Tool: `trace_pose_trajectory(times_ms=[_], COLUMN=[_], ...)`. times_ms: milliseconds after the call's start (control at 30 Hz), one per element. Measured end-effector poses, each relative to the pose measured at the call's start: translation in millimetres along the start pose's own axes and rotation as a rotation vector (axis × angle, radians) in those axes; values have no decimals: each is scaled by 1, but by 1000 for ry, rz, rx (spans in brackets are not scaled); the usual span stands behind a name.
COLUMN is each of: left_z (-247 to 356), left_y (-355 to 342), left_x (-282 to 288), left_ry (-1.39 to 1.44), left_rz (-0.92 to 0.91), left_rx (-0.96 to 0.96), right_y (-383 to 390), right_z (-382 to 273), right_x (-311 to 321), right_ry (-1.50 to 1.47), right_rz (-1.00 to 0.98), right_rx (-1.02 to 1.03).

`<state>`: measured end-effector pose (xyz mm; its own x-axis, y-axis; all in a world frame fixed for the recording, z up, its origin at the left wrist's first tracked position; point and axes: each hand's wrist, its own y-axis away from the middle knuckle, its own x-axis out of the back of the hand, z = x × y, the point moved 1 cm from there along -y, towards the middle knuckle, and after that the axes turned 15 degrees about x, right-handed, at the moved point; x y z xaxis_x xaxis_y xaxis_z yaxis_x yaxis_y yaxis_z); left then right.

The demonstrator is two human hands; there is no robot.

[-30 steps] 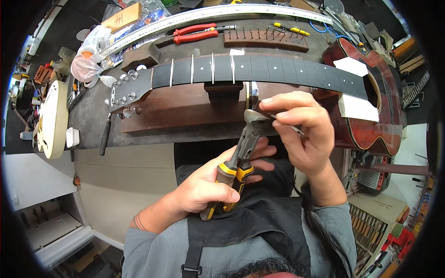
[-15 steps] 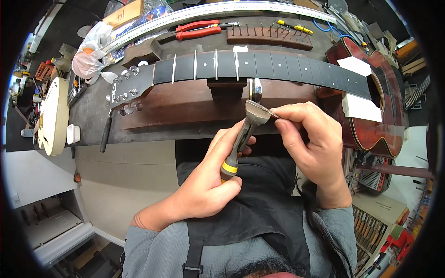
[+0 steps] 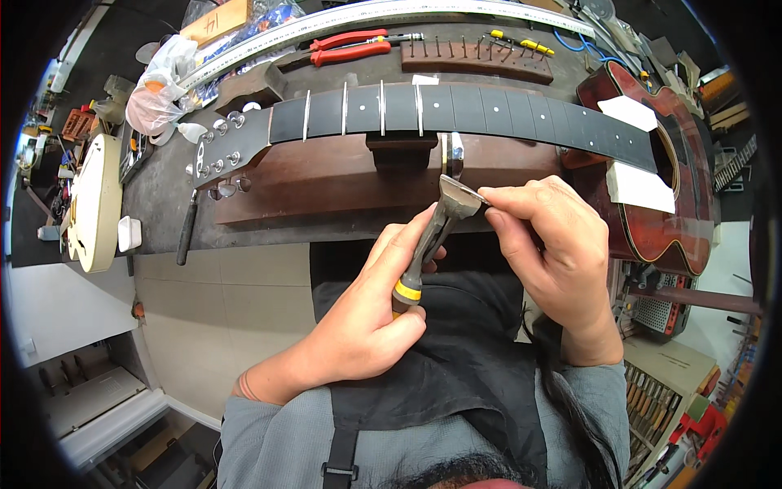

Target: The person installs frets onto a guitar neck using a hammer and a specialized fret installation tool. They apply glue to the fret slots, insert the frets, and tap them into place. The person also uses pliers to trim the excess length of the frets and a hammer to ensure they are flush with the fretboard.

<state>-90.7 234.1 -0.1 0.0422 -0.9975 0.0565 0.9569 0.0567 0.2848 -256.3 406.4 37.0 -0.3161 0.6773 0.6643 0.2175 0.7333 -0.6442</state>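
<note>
Mid-frame, the left hand (image 3: 366, 326) clasps grey, yellow-banded metal pliers (image 3: 437, 230). The right hand (image 3: 564, 244) pinches a thin metal strip (image 3: 478, 196).

The scene is viewed from the person's head, through the left of two wide fisheye cameras worn side by side, and is looked at steeply downward and forward. The bare left hand (image 3: 358, 334) and the bare right hand (image 3: 562, 236) are seen near, around mid-frame, while the black cloth apron (image 3: 456, 350) and the grey fabric sleeves (image 3: 273, 424) are caught from above at the bottom. The dark grey workbench (image 3: 165, 213) is faced from its front edge, and the long white ruler (image 3: 358, 18) is bent into an arc toward the upper rim
</note>
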Motion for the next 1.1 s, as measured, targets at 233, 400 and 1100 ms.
trace_pose_trajectory(times_ms=[233,400,1100], left_z=[1,-1,-7], left_y=[0,2,5], left_x=[-1,-1,-11], left_ry=[29,74,27], left_rz=[-27,-36,96], left_rx=[-2,88,63], right_y=[1,1,-6], right_z=[1,2,9], right_x=[-1,-2,-1], right_ry=[25,20,421], right_rz=[-2,-25,-138], right_rx=[15,36,236])
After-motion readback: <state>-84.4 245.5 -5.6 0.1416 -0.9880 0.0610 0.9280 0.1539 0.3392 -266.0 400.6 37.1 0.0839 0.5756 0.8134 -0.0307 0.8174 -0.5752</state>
